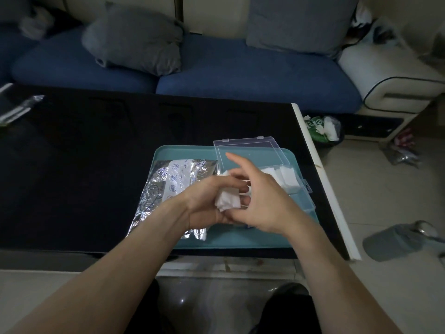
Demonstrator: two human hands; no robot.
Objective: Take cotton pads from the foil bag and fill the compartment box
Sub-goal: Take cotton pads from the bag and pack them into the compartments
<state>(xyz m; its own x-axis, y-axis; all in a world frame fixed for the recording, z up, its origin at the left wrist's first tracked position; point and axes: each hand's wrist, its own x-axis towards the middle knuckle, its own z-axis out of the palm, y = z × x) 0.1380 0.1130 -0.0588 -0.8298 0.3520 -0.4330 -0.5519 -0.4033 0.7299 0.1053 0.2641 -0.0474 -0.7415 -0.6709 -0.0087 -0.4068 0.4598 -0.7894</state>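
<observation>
A silver foil bag [166, 186] lies on the left half of a teal tray [240, 239]. A clear compartment box [296, 186] sits on the tray's right side with its lid [248, 150] swung back; white cotton pads [281, 175] fill a far compartment. My left hand [204, 203] holds a small stack of white cotton pads [227, 201] above the tray, in front of the box. My right hand [262, 201] meets it from the right, its thumb and fingers pinching the stack, the index finger raised. The box's near compartments are mostly hidden behind my right hand.
The tray rests on a black table [96, 165] whose white right edge [322, 179] runs diagonally. A blue sofa with grey cushions [134, 39] stands behind. A bin with rubbish [325, 128] and a grey object [395, 242] sit on the floor to the right.
</observation>
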